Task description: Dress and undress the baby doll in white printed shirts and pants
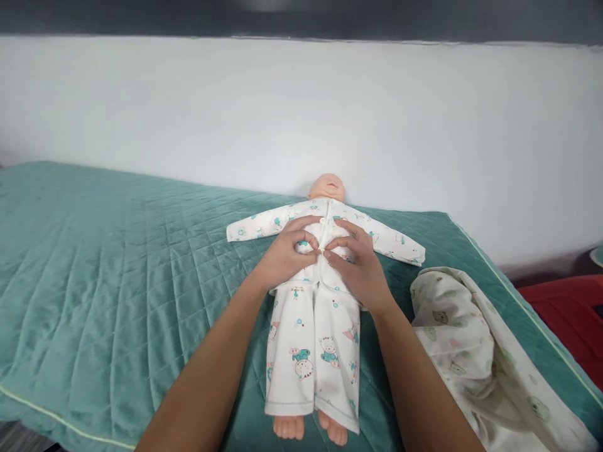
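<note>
A baby doll (327, 186) lies on its back on the bed, head toward the wall, bare feet toward me. It wears a white printed shirt (264, 224) with both sleeves spread out and matching white trousers (311, 351). My left hand (285, 254) and my right hand (355, 263) rest on the doll's chest. Both pinch the front edges of the shirt together at its buttoned middle seam, fingertips nearly touching.
A quilted teal bed cover (117, 263) spreads wide to the left. A crumpled white printed cloth (475, 351) lies at the right of the doll. A white wall (301, 113) stands behind. Something red (565, 314) sits beyond the bed's right edge.
</note>
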A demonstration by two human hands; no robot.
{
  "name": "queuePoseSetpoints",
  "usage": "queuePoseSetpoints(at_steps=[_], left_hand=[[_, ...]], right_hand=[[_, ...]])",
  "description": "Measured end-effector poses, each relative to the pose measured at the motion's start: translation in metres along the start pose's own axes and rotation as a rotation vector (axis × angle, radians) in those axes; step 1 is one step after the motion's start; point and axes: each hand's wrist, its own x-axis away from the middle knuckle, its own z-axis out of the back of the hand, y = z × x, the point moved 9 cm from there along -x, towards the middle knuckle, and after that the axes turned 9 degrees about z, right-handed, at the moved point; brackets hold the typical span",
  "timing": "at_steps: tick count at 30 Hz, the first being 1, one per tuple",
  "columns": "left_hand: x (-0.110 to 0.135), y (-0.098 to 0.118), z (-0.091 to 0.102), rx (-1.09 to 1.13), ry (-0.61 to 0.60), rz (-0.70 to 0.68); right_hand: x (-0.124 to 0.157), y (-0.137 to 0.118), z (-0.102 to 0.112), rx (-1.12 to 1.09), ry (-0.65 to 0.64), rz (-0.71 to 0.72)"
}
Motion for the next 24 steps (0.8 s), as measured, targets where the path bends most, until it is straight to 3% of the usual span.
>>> queuePoseSetpoints(at_steps=[11,24], left_hand=[[0.0009,-0.0020,-0.0007,0.049,-0.088,0.049],[0.0000,-0.0038,0.0003,0.050,-0.054,0.054]], right_hand=[[-0.0005,0.0027,0.0018,-0.048,0.000,-0.035],[-0.0012,-0.0010,-0.0018,-0.026,-0.031,-0.002]])
